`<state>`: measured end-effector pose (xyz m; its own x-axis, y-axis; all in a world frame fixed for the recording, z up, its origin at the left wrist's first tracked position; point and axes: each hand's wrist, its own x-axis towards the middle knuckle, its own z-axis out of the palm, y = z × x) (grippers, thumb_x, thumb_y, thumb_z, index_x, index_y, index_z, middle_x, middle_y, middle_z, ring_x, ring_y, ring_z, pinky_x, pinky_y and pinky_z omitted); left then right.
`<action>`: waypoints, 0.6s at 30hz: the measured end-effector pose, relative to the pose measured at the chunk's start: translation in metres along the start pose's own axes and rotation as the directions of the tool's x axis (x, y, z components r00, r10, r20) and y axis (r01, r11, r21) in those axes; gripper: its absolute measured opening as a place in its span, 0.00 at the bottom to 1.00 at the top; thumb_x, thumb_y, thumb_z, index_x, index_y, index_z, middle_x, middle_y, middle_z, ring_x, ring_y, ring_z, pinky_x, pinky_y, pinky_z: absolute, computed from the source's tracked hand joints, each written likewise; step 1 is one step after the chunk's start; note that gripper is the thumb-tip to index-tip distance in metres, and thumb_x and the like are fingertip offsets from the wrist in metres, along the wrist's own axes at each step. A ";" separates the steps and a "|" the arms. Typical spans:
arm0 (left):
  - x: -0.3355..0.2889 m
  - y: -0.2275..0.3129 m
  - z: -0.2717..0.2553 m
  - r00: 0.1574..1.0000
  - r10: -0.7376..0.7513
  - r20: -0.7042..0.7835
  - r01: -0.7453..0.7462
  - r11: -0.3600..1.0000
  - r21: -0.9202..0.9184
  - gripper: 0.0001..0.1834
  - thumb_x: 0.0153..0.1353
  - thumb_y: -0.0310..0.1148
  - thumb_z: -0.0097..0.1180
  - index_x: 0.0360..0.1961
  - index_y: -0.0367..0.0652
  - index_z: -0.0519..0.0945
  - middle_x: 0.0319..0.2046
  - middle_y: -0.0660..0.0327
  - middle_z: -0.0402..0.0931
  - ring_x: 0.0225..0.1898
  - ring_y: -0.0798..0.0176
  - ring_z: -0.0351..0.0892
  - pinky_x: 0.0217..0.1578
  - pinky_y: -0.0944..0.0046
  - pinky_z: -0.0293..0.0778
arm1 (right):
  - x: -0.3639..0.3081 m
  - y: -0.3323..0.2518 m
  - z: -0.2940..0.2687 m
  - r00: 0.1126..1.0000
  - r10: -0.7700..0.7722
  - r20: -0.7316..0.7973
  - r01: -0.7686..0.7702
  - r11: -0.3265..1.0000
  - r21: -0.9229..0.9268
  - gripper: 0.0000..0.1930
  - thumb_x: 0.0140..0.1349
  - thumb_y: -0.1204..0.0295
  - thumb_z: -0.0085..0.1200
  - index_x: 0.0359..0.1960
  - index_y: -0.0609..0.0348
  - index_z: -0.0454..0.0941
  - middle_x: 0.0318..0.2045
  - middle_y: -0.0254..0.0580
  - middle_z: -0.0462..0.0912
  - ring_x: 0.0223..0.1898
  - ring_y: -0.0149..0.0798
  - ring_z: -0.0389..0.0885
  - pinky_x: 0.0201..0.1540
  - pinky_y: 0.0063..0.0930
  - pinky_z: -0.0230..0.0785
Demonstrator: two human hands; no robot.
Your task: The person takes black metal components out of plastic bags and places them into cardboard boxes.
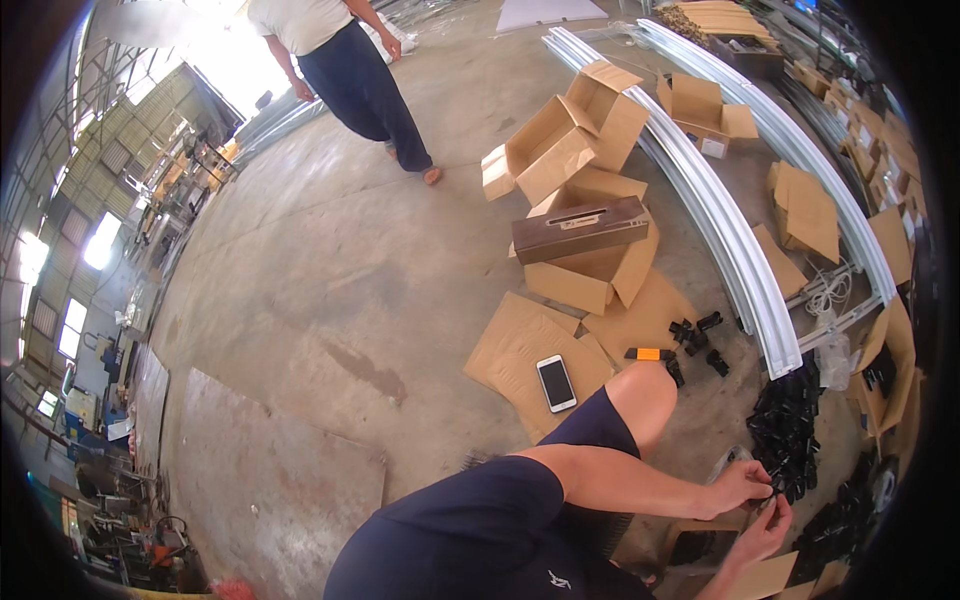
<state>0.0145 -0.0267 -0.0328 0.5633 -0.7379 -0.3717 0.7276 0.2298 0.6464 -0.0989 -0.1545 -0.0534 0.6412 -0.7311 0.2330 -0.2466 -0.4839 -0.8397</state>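
At the lower right, my left hand (738, 488) and my right hand (764, 537) meet fingertip to fingertip, both closed in a pinch. A small black part (769, 497) shows between them; its exact kind is too small to tell. Just beyond my fingers lies a heap of black plastic parts (787, 430) on the floor. Beneath my hands stands an open cardboard box (680, 540) with something dark inside. A clear plastic bag (733, 457) lies beside my left hand, partly hidden by it.
A white phone (556, 383) rests on flattened cardboard (505, 350). Near my knee are an orange-and-black item (650, 354) and several loose black parts (697, 330). Long metal rails (720, 240) run along the right, past open cardboard boxes (565, 150). A person (355, 80) stands farther off.
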 end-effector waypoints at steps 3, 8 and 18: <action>0.005 -0.002 0.001 1.000 -0.007 0.001 0.007 1.000 -0.017 0.08 0.68 0.28 0.63 0.45 0.42 0.77 0.37 0.65 0.81 0.38 0.72 0.80 0.34 0.68 0.80 | 0.001 -0.003 0.000 0.999 -0.028 -0.019 0.027 0.999 -0.024 0.12 0.75 0.73 0.54 0.54 0.67 0.79 0.47 0.44 0.84 0.47 0.36 0.83 0.53 0.29 0.76; 0.013 -0.001 0.006 1.000 -0.005 0.020 0.006 1.000 -0.029 0.08 0.68 0.28 0.62 0.45 0.42 0.77 0.39 0.65 0.80 0.39 0.72 0.80 0.35 0.68 0.81 | 0.005 0.003 0.000 0.998 -0.045 -0.035 0.046 0.999 0.024 0.12 0.75 0.73 0.54 0.54 0.66 0.79 0.46 0.44 0.84 0.46 0.35 0.83 0.52 0.28 0.76; 0.018 0.001 0.006 1.000 0.004 -0.026 -0.005 0.999 -0.054 0.06 0.68 0.28 0.62 0.42 0.44 0.77 0.37 0.65 0.79 0.35 0.70 0.82 0.31 0.68 0.78 | 0.008 0.004 0.005 1.000 -0.012 -0.018 0.012 0.999 0.035 0.12 0.74 0.74 0.54 0.55 0.67 0.78 0.47 0.44 0.83 0.47 0.36 0.83 0.53 0.30 0.77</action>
<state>0.0230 -0.0434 -0.0345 0.5759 -0.7203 -0.3867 0.7448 0.2672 0.6115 -0.0911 -0.1599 -0.0569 0.6313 -0.7337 0.2514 -0.2129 -0.4756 -0.8535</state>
